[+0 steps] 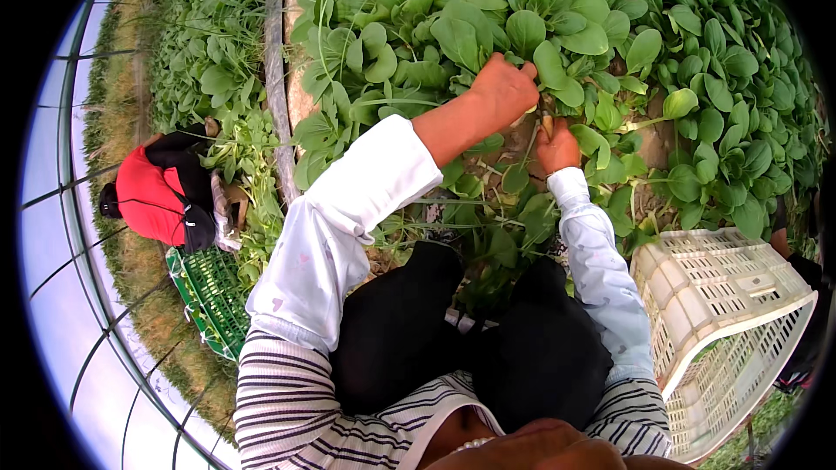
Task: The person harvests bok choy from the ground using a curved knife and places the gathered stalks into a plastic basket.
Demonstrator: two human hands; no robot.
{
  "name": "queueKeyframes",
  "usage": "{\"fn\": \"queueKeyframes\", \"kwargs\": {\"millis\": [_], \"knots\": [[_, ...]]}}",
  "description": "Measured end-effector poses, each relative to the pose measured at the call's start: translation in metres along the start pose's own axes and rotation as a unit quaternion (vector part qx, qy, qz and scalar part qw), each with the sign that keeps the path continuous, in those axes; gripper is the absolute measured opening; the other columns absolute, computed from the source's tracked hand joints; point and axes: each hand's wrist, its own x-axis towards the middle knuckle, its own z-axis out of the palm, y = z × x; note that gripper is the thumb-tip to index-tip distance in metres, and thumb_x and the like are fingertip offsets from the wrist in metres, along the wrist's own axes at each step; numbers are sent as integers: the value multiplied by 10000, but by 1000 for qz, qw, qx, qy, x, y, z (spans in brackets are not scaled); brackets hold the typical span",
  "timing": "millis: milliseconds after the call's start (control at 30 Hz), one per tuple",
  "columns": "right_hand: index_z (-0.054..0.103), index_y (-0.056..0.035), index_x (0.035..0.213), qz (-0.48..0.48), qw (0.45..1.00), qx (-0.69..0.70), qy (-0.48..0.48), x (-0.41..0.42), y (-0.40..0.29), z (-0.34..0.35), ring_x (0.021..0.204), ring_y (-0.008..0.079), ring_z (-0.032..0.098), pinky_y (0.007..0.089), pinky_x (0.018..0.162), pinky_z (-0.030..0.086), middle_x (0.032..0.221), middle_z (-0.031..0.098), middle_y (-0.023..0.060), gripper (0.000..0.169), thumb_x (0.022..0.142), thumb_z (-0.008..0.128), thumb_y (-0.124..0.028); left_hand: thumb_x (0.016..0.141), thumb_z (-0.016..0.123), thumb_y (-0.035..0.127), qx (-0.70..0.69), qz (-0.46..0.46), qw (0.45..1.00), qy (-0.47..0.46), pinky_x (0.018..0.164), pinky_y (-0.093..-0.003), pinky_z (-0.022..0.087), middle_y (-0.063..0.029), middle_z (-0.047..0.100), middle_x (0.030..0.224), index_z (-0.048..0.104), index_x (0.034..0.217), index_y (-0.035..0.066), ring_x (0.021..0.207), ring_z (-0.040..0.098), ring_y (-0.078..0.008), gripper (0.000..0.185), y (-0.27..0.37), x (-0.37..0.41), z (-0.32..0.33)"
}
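My left hand [506, 86] is closed around the lower stems of a leafy green plant [459, 39] that looks like bok choy, with broad leaves standing up around my fingers. Just below and to the right, my right hand [558, 149] grips a small wooden-handled tool [547, 124], pointing up towards the plant bases. Its working end is mostly hidden by stems and my left hand. Bare brown soil [516, 134] shows between the two hands. Cut or loose leaves [516, 177] lie on the ground nearer to my knees.
A white plastic crate [712, 281] lies tilted by my right side. Dense greens [738, 65] cover the bed ahead and right. On the left, beyond a grey plastic strip [277, 72], a person in red [147, 189] bends over plants beside a green crate [212, 294].
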Motion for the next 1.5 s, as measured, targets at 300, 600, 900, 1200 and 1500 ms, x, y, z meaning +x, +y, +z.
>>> {"fn": "queueKeyframes", "kwargs": {"millis": [300,600,900,1200,1500], "knots": [[552,6,1023,-25,978,203,28,19,18,27,819,457,566,438,721,460,876,607,263,321,827,594,-245,706,616,108,0,-51,999,9,766,-362,429,-64,462,1280,671,885,120,919,569,-212,187,-42,-22,62],[527,2,1100,-10,981,191,-14,12,9,30,838,459,565,437,730,463,918,603,260,350,836,588,-219,649,651,103,-75,-80,994,27,771,-366,426,-48,484,1244,646,957,110,957,546,-211,307,-48,-27,72],[496,-35,1155,-19,997,46,-59,30,6,38,843,470,555,496,741,459,919,595,272,400,829,581,-251,657,622,82,-156,-117,979,65,790,-378,399,-15,525,1146,651,932,110,983,532,-212,278,-52,-32,77],[536,-37,1056,-32,993,23,-113,32,12,34,795,452,577,486,723,474,817,610,251,345,813,588,-278,665,599,109,-52,-73,991,102,771,-345,396,-12,530,1115,632,1005,81,892,533,-182,342,-38,-45,81],[537,-53,951,239,717,642,-131,-18,-33,-35,436,45,379,210,387,295,710,562,20,313,895,590,-357,705,562,123,-46,61,951,300,799,-319,398,2,549,1096,616,1062,74,817,514,-156,364,10,-92,53]]}}
